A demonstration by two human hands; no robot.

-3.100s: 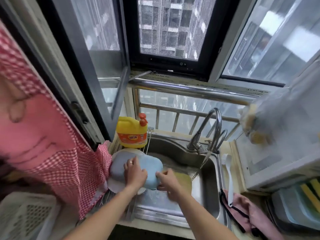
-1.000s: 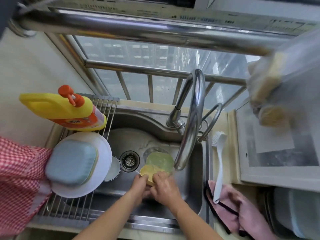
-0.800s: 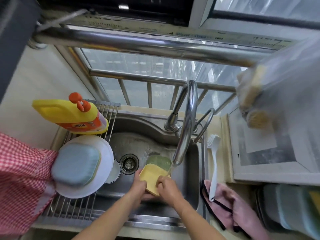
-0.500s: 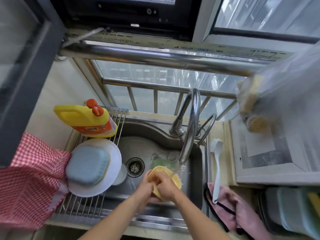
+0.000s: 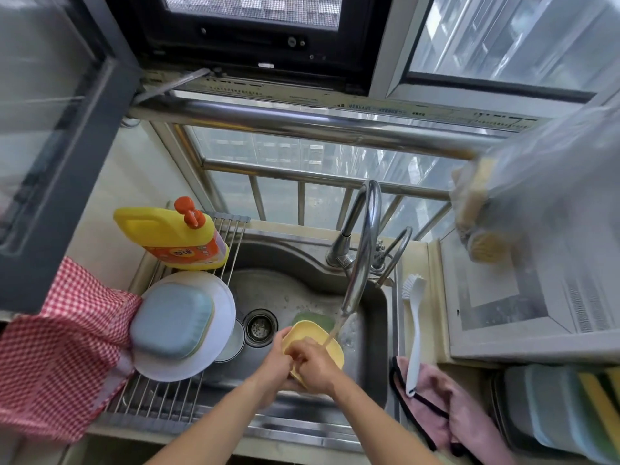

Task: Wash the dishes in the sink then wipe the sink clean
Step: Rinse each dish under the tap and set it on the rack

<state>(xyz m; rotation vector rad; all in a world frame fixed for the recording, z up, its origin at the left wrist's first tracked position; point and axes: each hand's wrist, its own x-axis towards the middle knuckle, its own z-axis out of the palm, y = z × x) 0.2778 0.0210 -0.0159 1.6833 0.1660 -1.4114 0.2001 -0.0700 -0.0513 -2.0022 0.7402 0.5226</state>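
A yellow square dish (image 5: 332,347) is tilted over the steel sink (image 5: 288,290) under water running from the faucet (image 5: 364,243). My left hand (image 5: 276,367) grips the dish's left edge. Over its inside lies my right hand (image 5: 313,364), fingers curled on the dish. Just behind it in the basin lies a green dish (image 5: 313,318). A small white bowl (image 5: 233,342) sits beside the drain (image 5: 260,327). On the rack (image 5: 157,401) at the left, a blue dish (image 5: 172,320) lies upside down on a white plate (image 5: 218,330).
A yellow detergent bottle (image 5: 174,236) stands at the rack's far end. A white brush (image 5: 414,333) lies right of the sink, its handle on a pink cloth (image 5: 449,407). Stacked dishes (image 5: 563,407) sit at the far right. A red checked cloth (image 5: 57,354) hangs at the left.
Both hands left the blue dish on the rack and took the yellow dish in the sink. The water came on, and the right hand now rubs the dish under the stream.
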